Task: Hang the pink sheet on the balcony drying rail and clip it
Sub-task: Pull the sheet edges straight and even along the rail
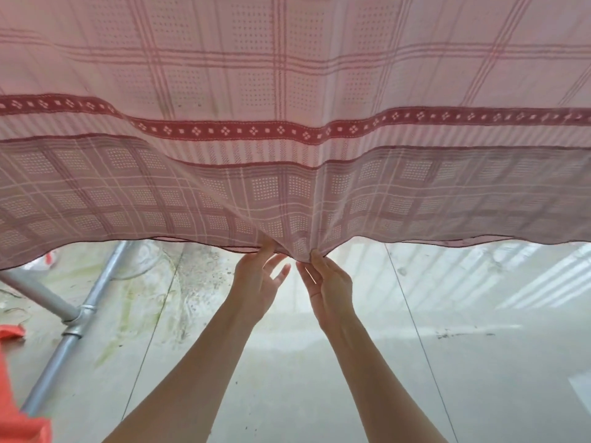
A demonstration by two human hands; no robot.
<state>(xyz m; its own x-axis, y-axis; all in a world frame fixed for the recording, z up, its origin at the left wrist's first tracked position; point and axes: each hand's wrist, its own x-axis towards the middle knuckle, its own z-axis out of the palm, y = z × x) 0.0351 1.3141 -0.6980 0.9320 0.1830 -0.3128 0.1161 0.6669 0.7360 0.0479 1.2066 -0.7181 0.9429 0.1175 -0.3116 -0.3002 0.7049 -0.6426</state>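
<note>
The pink sheet (287,91), checked and crossed by a dark red patterned band, hangs across the whole upper part of the head view. Its lower layer looks greyer and ends in a hem above the floor. My left hand (256,282) pinches that hem at the middle with thumb and forefinger, the other fingers spread. My right hand (329,282) pinches the hem right beside it, pulling the cloth into a downward fold. The rail that carries the sheet and any clips are hidden.
A grey metal pipe frame (73,318) with a joint slants across the lower left. Orange cloth (19,420) lies at the left edge. Below is a pale tiled floor (415,362) with dirt and green stains on the left.
</note>
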